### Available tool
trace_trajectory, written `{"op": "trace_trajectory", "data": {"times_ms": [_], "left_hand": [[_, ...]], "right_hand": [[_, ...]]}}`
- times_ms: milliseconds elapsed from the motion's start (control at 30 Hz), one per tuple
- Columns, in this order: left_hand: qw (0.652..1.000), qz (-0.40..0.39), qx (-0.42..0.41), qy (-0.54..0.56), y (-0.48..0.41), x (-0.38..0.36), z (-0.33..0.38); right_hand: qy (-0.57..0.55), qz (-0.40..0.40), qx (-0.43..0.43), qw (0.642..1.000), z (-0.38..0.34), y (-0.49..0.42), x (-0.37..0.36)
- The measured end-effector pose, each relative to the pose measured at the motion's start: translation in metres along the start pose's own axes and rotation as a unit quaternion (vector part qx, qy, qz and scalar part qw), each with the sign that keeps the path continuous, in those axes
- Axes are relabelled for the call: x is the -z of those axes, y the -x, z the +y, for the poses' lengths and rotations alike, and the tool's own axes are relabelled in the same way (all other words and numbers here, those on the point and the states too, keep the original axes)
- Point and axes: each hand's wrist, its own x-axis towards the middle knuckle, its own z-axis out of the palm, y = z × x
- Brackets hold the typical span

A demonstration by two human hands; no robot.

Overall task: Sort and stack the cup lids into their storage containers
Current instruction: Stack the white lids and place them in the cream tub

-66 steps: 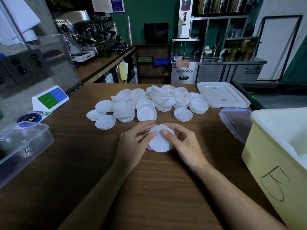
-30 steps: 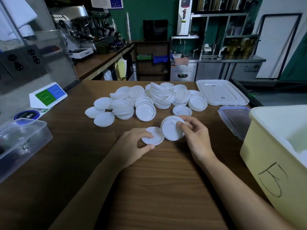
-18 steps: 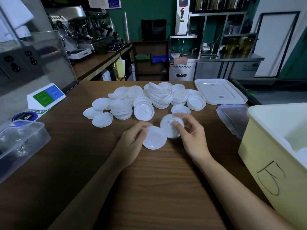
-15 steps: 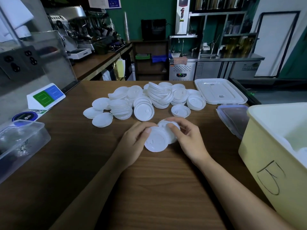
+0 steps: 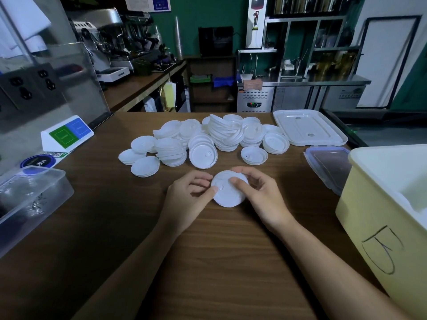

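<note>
A small stack of white cup lids (image 5: 227, 196) sits just above the wooden counter (image 5: 208, 262) in front of me. My left hand (image 5: 188, 199) grips its left rim, thumb on top. From the other side my right hand (image 5: 261, 195) holds it, thumb pressing the top and fingers curled round the far edge. Beyond the hands lies a heap of loose and stacked white lids (image 5: 203, 142). A pale yellow storage bin (image 5: 390, 218) with a black handwritten mark stands at the right.
A clear plastic box (image 5: 30, 199) stands at the left counter edge. A white tray lid (image 5: 308, 127) and a clear blue-rimmed container lid (image 5: 330, 165) lie at the right, behind the bin. A green-and-blue sign (image 5: 67, 132) is at back left.
The two hands held separate lids side by side a second ago. They have since brought them together into one stack held between both hands.
</note>
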Motion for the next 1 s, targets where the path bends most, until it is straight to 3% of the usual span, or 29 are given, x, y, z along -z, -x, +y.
{"op": "trace_trajectory", "data": {"times_ms": [367, 567, 667, 867, 1000], "left_hand": [[0.997, 0.008, -0.082, 0.013, 0.001, -0.006, 0.001], [0.993, -0.030, 0.042, 0.110, -0.004, -0.010, 0.000], [0.988, -0.041, 0.055, 0.140, -0.006, -0.010, 0.000], [0.999, -0.019, -0.046, 0.015, -0.007, -0.010, -0.007], [0.969, -0.001, -0.189, -0.160, -0.017, -0.008, -0.019]], "right_hand": [[-0.039, -0.041, -0.038, 0.998, -0.001, 0.001, 0.000], [-0.093, -0.041, -0.052, 0.993, 0.003, -0.002, 0.002], [-0.108, -0.047, -0.060, 0.991, 0.005, -0.004, 0.003], [-0.114, -0.037, -0.073, 0.990, 0.008, -0.007, 0.004], [-0.104, 0.060, -0.046, 0.992, 0.009, -0.009, 0.008]]}}
